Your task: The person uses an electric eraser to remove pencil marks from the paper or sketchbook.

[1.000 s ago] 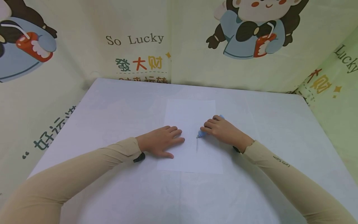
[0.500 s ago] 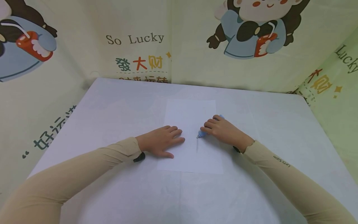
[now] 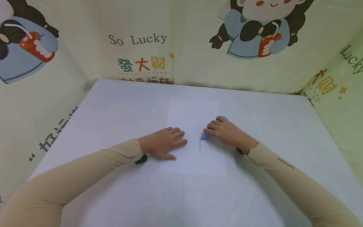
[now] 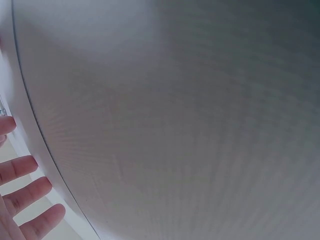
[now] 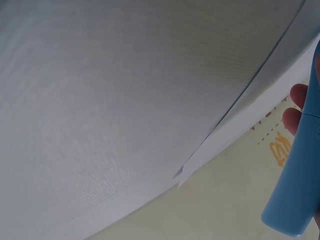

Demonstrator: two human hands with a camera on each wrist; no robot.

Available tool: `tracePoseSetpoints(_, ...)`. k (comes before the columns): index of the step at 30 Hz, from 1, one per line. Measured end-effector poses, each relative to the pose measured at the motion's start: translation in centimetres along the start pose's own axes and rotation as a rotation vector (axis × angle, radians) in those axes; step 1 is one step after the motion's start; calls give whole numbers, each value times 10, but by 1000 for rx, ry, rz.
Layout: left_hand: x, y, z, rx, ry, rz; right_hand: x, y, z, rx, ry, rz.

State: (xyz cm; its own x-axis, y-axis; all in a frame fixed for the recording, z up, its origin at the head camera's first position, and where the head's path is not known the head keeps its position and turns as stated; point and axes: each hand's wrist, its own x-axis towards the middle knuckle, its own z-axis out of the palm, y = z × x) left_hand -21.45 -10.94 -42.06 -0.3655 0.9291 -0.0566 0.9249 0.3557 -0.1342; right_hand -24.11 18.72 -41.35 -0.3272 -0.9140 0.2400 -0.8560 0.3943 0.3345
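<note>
A white sheet of paper [image 3: 193,115] lies flat in the middle of the table. My left hand [image 3: 163,143] rests on its left part, palm down with the fingers spread. On the right, my right hand [image 3: 227,132] grips a thick blue pen [image 3: 204,136], its narrow tip pointing down at the paper. A faint grey streak [image 3: 199,148] runs from the tip toward me. The right wrist view shows the smooth rounded back end of the blue pen [image 5: 292,185], with fingertips [image 5: 291,120] behind it. In the left wrist view, several fingers of the left hand [image 4: 27,192] reach in from the left edge.
A white-covered table [image 3: 127,107] spreads around the paper. Behind it hangs a pale printed cloth [image 3: 190,47], which continues along the left and right sides. Dark wrist devices [image 3: 141,159] show under both cuffs.
Both hands, the pen and the paper keep the same places. The printed cloth on the left side has shifted slightly to the right.
</note>
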Motion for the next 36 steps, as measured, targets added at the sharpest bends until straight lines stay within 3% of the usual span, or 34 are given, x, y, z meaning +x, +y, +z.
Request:
tracePoseSetpoints(11, 1, 0, 1, 9, -34, -16, 0, 0, -1, -10, 3, 2)
tracePoseSetpoints(36, 0, 0, 1, -6, -20, -11, 2, -2, -1, -25, 11, -6)
